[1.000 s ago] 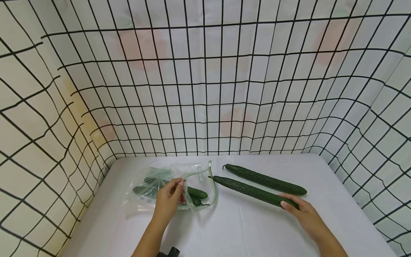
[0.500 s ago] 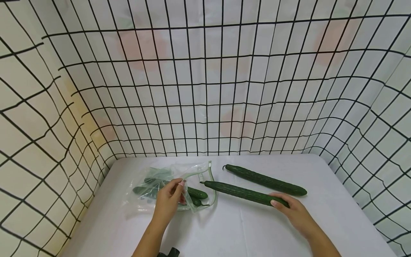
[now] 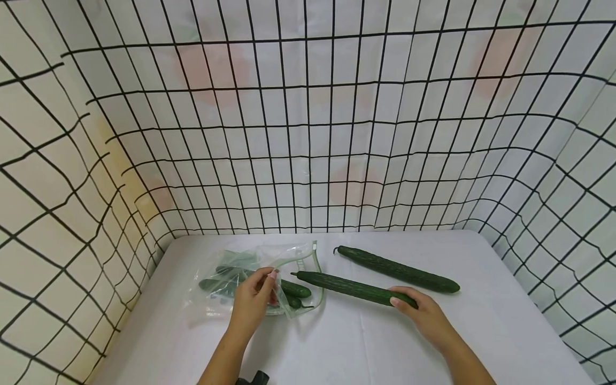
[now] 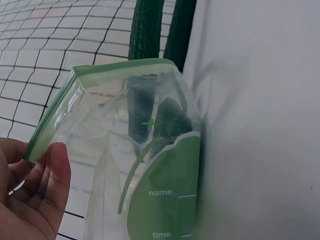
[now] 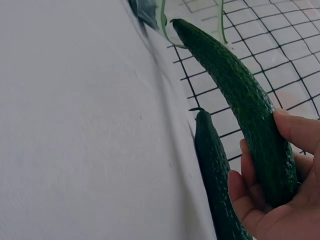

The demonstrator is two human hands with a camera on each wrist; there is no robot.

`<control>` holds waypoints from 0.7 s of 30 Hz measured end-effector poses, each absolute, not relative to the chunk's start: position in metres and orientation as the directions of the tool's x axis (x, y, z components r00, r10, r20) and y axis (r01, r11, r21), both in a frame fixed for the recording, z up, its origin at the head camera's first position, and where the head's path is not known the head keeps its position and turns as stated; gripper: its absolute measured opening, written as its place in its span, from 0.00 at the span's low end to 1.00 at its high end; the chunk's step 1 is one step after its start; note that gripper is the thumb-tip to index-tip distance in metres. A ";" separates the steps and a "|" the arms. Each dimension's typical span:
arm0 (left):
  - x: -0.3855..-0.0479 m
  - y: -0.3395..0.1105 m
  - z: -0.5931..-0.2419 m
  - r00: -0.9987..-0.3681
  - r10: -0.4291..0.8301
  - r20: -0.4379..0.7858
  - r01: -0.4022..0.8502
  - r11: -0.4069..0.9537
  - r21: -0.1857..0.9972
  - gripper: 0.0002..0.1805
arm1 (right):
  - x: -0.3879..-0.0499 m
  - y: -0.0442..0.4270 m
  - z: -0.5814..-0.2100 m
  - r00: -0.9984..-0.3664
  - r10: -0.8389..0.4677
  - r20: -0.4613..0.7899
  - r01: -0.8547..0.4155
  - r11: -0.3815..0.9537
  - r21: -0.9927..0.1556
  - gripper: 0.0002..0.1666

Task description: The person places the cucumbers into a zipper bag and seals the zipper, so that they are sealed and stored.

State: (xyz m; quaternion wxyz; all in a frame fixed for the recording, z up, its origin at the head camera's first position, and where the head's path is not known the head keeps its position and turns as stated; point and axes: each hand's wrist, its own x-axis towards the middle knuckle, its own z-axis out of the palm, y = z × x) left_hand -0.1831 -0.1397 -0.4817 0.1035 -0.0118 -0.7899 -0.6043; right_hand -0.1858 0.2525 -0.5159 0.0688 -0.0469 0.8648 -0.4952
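My left hand (image 3: pixel 253 291) pinches the green-edged rim of a clear zip bag (image 4: pixel 125 66) and holds its mouth up. Cucumbers (image 3: pixel 295 289) lie inside the bag, partly hidden by the plastic and the hand. With my right hand (image 3: pixel 423 315) I grip a long cucumber (image 3: pixel 348 286) near its blunt end. Its stem end points left, in front of the bag's mouth in the head view; how far it reaches inside I cannot tell. Another cucumber (image 3: pixel 399 269) lies on the table behind the held one. In the right wrist view, fingers and thumb wrap the held cucumber (image 5: pixel 250 105).
A white-covered table (image 3: pixel 366 347) bears everything. Black grid netting (image 3: pixel 308 128) over pale cloth walls it in at the back and both sides. A small black object (image 3: pixel 260 377) shows at the front edge beside the left forearm.
My right hand has moved left with the cucumber, bringing its stem end from beside the bag's rim to the bag's mouth. The left hand and the bag have stayed still.
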 end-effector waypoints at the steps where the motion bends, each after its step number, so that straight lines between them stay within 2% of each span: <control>1: -0.183 -0.140 -0.482 -0.978 -0.108 0.179 0.144 0.273 0.951 0.11 | -0.186 0.251 -0.516 -0.987 -0.142 -0.076 -0.006 0.502 -0.865 0.26; 21: -0.184 -0.139 -0.484 -0.979 -0.110 0.171 0.139 0.253 0.957 0.13 | -0.196 0.218 -0.523 -0.989 -0.131 -0.075 0.007 0.457 -0.889 0.29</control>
